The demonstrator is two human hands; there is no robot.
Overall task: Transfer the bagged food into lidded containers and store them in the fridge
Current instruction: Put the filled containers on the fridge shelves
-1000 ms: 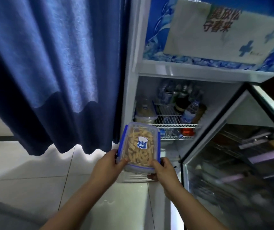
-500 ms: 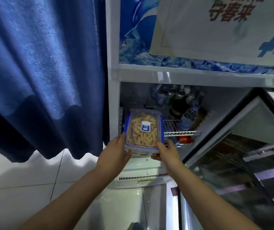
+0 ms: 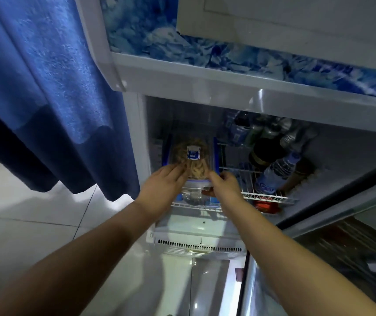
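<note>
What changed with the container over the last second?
The lidded container went from in front of the open fridge forward into it, over the left side of the wire shelf. The left hand and right hand kept their grip. The bottles stayed put.

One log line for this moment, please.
stage: storing | container: on another tub, left fridge shelf | left hand, right hand: gripping near end | bottles: right

A blue curtain (image 3: 45, 92) hangs over the white tiled floor (image 3: 18, 224); bottles (image 3: 278, 169) crowd the wire shelf (image 3: 264, 197).
</note>
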